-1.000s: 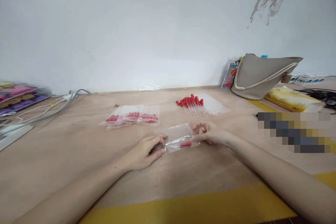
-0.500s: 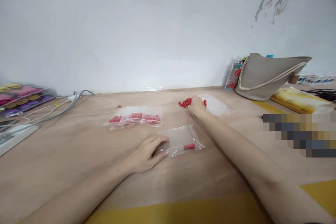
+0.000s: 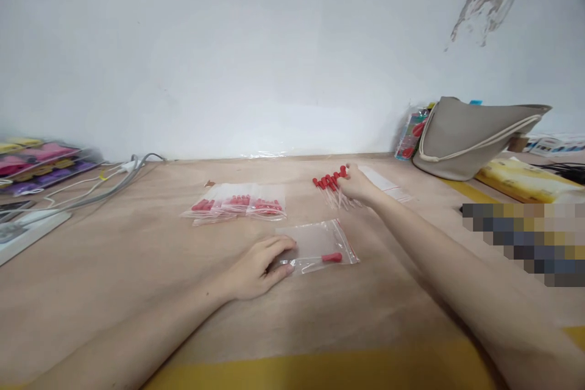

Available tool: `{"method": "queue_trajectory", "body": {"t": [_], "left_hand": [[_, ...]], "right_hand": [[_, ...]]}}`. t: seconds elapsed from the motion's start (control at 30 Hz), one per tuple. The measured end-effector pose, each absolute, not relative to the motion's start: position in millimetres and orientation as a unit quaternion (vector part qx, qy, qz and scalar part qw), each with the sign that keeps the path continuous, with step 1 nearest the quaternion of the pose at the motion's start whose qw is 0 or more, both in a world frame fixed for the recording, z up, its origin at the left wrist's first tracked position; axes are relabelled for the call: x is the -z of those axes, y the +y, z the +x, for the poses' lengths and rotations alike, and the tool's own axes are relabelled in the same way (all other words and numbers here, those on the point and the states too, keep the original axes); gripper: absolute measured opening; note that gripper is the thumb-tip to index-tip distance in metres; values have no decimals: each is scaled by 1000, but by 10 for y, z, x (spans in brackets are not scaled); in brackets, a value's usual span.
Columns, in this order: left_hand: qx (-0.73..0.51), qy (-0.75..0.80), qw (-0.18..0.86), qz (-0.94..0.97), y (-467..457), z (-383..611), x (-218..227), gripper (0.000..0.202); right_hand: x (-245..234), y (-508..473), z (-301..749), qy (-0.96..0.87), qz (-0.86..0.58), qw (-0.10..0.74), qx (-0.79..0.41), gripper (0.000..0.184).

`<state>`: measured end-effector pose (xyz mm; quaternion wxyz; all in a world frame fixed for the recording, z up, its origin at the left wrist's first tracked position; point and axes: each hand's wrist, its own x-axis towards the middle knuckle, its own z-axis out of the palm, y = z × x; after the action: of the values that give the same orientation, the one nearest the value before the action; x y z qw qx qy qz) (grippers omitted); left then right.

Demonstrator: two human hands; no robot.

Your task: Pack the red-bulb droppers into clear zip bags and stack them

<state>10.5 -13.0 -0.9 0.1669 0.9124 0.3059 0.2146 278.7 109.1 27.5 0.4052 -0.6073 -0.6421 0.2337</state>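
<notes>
In the head view, a clear zip-lock bag lies flat in front of me with one red-bulbed dropper in it. My left hand rests at the bag's left end, thumb and fingers curled about its edge and pinning it to the table. Farther off, several red-bulbed droppers lie side by side with clear stems toward me. My right hand is at the right end of that row, fingers closed by a bulb; the fingertips are partly hidden.
Filled zip-lock bags overlap at the back left. White flat bags lie behind my right wrist. Beyond are a grey bag, a bottle and a yellow pack. Cables and a power strip lie left.
My right hand has shifted slightly right along the dropper row, and more of the bulbs and stems now show. My left hand stays on the bag. The whole view has moved a little.
</notes>
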Motion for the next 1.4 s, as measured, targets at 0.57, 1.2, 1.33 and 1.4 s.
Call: {"method": "queue_trajectory", "body": {"t": [0.57, 1.2, 1.33, 1.4], "left_hand": [[-213, 311, 178, 909, -94, 92, 44, 32], [-203, 319, 170, 910, -98, 94, 34, 34], [-202, 316, 170, 911, -89, 95, 32, 33], [-202, 315, 171, 911, -91, 98, 23, 32]], "right_hand": [[206, 161, 2894, -454, -521, 603, -399, 57], [51, 27, 3033, -574, -485, 351, -558, 30], [33, 61, 3124, -699, -490, 247, -459, 29], [52, 98, 3148, -740, -499, 250, -375, 28]]}}
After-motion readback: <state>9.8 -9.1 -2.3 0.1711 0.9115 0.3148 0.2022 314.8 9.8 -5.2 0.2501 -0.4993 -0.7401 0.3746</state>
